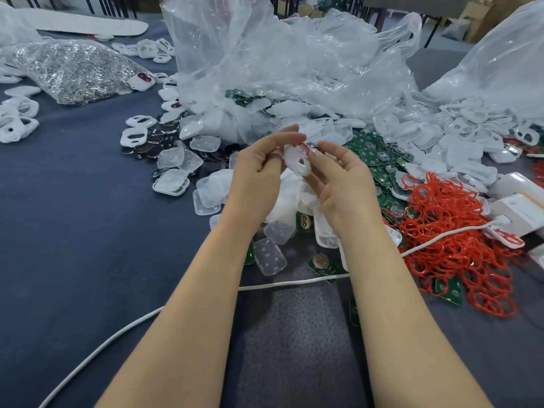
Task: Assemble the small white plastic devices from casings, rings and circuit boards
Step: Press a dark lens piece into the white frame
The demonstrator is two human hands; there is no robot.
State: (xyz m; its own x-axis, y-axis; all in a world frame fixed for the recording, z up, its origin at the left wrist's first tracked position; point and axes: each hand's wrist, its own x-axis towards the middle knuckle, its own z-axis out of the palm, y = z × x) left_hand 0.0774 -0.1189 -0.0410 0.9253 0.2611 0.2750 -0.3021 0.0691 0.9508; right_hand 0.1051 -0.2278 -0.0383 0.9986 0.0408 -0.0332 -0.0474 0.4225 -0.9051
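Small-parts assembly workshop, hand bench.
- Work surface: tabletop [73,231] under dark blue cloth, parts heaped loose from centre to right edge.
- Bulk stock: white casings [459,134] spilling from clear plastic bags [294,63] along the far edge; green circuit boards [374,154] in a pile; red rings [450,231] in a tangled mound near the right edge; translucent square covers [269,256] scattered at centre.
- Far left: bag of small silver metal parts [76,69].
- Beyond the far right corner: cardboard boxes [482,16].
- White cable [117,334] trailing across the near side.
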